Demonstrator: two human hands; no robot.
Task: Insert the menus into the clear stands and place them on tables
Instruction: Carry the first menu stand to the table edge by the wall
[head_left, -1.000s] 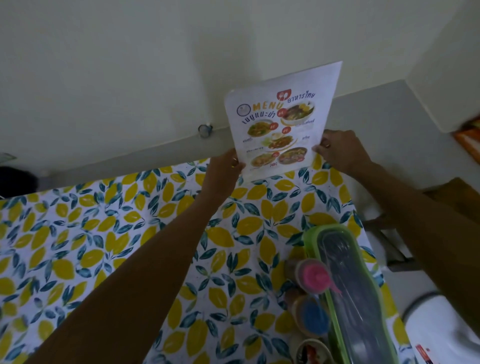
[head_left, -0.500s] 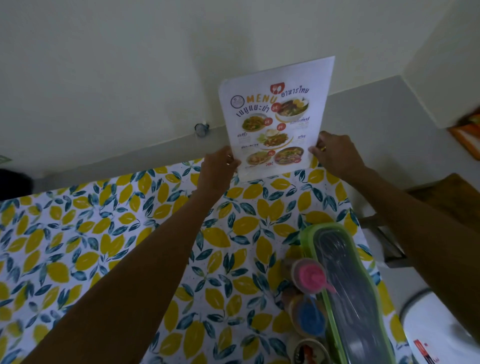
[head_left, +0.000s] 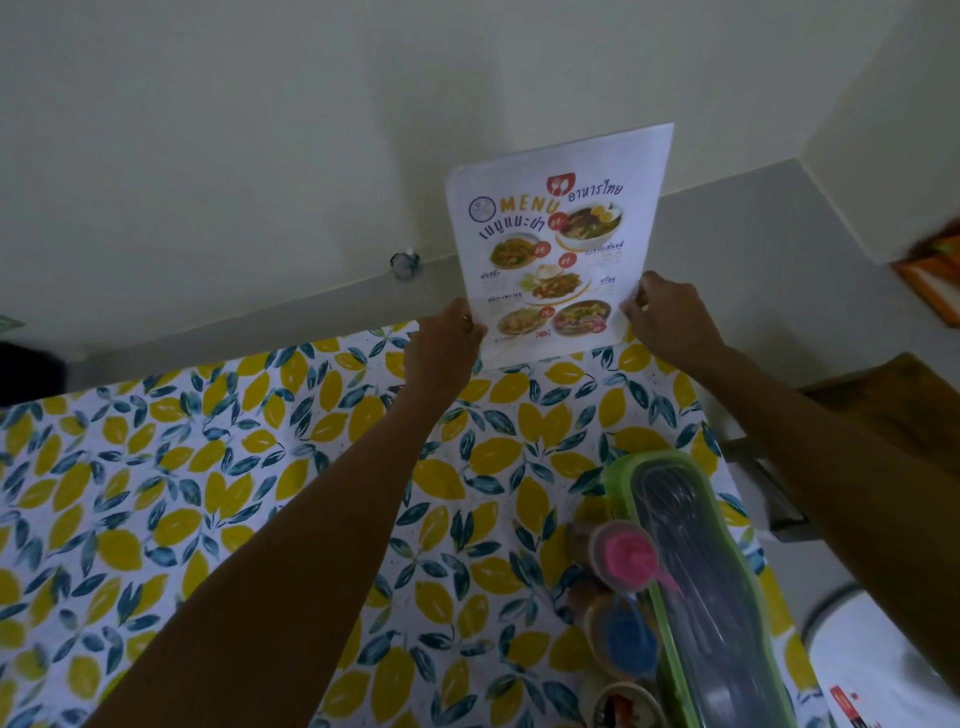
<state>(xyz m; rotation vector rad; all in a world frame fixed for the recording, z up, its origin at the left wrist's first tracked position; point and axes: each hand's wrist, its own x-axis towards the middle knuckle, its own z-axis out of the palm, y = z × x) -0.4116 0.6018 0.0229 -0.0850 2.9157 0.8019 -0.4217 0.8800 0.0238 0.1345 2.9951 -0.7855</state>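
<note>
A white menu (head_left: 558, 244) with food photos and orange "MENU" lettering stands upright at the far edge of the table (head_left: 260, 467), which has a lemon-print cloth. My left hand (head_left: 444, 345) grips its lower left corner. My right hand (head_left: 662, 317) grips its lower right edge. The menu's bottom edge sits at the cloth. Whether a clear stand surrounds the sheet I cannot tell; no stand outline is visible.
A green-rimmed clear cutlery box (head_left: 691, 587) lies at the table's right side, with pink-lidded (head_left: 626, 556) and blue-lidded (head_left: 626, 636) jars beside it. A pale wall rises right behind the table. A white container (head_left: 878, 665) is on the floor at right.
Both hands and the menu have stayed at the table's far edge; the menu has shifted slightly left in view and stands a bit more upright.
</note>
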